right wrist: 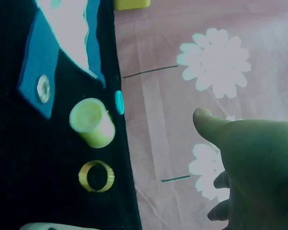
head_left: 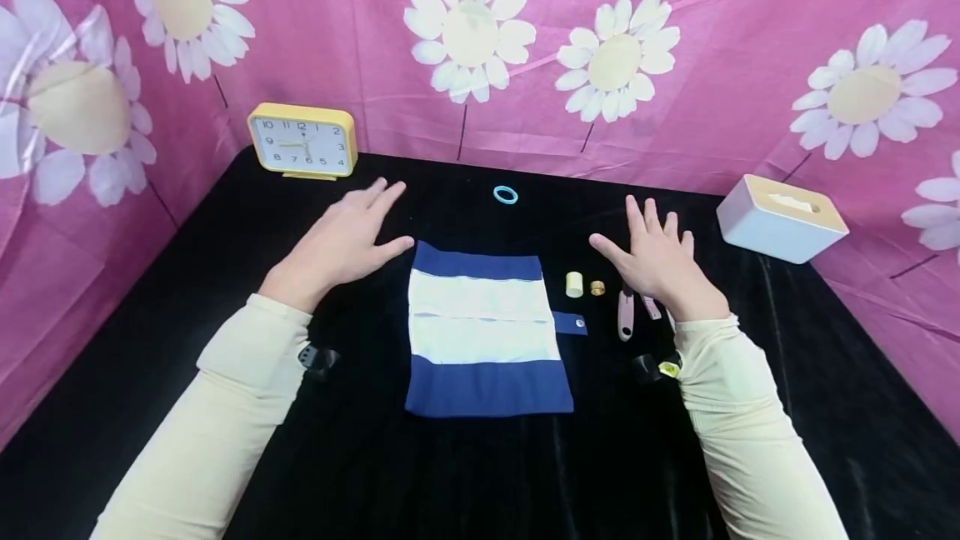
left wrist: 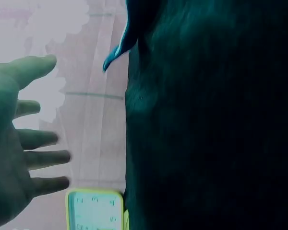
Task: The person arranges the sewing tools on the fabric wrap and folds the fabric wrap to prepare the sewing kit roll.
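A navy-and-white cloth (head_left: 486, 315) lies flat, its navy tab with a snap button (head_left: 572, 323) sticking out at the right. Beyond the cloth's upper left corner, my left hand (head_left: 348, 232) hovers with spread fingers and holds nothing. My right hand (head_left: 660, 257) also has its fingers spread and holds nothing, above some pink-handled tools (head_left: 626, 317) that it partly covers; their kind is hidden. Between the cloth and that hand stand a pale yellow thread spool (head_left: 573, 285) and a gold ring (head_left: 597, 287). Near the right cuff lies a small yellow item (head_left: 669, 369), too small to identify.
A yellow clock (head_left: 302, 141) stands at the back left, and a white tissue box (head_left: 782, 219) with a wooden-looking lid at the back right. Towards the back middle lies a light blue ring (head_left: 506, 195). A pink flowered curtain (head_left: 315, 40) borders the black table cover (head_left: 480, 482).
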Demonstrator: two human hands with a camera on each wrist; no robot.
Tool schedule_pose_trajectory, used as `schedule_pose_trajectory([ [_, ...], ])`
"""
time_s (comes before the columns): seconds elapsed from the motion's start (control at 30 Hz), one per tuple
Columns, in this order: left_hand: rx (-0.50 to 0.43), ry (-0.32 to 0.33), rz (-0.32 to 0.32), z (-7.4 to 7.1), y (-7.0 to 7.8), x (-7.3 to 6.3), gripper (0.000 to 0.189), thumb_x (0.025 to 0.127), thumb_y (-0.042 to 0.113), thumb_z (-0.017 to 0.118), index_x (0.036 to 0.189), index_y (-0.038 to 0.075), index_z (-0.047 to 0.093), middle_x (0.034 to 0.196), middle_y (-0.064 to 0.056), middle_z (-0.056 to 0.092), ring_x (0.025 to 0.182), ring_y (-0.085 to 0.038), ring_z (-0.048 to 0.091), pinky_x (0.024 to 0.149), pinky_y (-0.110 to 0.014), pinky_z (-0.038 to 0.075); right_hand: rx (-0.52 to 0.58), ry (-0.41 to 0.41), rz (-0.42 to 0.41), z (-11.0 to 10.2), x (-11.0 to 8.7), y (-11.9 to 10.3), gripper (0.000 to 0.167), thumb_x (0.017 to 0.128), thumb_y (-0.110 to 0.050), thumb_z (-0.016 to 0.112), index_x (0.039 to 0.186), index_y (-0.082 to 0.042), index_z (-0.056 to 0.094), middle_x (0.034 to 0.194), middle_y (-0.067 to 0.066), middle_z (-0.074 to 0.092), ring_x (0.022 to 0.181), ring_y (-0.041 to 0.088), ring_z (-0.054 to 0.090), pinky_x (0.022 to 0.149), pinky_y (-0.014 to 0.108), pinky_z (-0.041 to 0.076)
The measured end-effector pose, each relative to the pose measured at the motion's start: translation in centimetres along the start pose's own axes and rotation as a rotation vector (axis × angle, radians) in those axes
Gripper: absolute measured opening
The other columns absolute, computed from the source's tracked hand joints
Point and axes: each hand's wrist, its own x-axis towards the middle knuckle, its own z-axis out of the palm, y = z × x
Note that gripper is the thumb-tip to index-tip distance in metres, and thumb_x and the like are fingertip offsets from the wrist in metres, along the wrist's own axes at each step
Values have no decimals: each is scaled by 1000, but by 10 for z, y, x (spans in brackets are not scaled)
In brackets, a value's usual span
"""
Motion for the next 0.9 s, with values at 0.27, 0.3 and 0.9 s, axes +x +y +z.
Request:
schedule_pose_trajectory([
  [0.27,-96,-186,87,18,17,3,65,98,38,64,154,13,41,153,-17,43,141,-35,40,111,-59,39,28,48,-3,-5,-16,13,100,95,-75,37,163,-10,2,157,37,24,142,56,29,110,71,27],
  [0.3,-102,-206,89,19,18,3,65,97,38,66,153,14,43,152,-17,44,139,-34,41,110,-59,40,21,51,5,-5,-18,17,99,95,-75,37,163,-10,5,155,38,28,139,56,33,107,71,30],
  [0.9,-44,-299,79,31,23,1,61,89,30,77,143,9,56,140,-20,52,124,-33,45,104,-52,45,-54,15,77,12,-41,81,67,95,-35,62,143,7,41,116,33,66,111,53,58,91,65,44],
])
